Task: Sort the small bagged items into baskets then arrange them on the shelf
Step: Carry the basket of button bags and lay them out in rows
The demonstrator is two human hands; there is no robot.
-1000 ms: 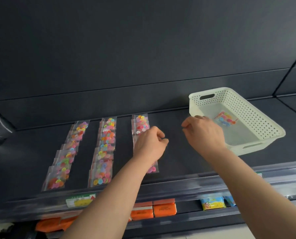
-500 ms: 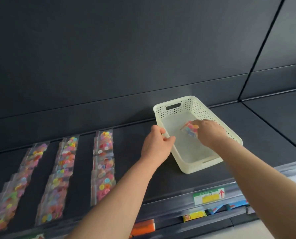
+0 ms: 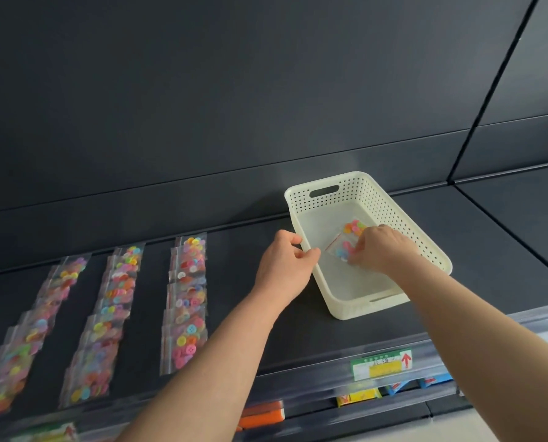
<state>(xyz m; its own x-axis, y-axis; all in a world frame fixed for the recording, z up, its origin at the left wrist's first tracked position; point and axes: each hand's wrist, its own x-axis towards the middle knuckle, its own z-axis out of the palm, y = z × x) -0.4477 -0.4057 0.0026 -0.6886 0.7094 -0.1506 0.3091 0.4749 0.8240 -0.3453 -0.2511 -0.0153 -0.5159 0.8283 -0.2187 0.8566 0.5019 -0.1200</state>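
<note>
My L hand (image 3: 284, 263) grips the basket (image 3: 438, 260) rim, R hand (image 3: 386, 250) pinches a button bag (image 3: 341, 250); I should lift it straight up, slowly

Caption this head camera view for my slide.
Right hand pinching a button bag inside the white basket, left hand gripping its rim; three rows of button bags line the shelf.

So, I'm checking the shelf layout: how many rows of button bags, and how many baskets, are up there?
Rows of clear bags of colourful buttons: 3
White perforated plastic baskets: 1
Total: 4
</note>
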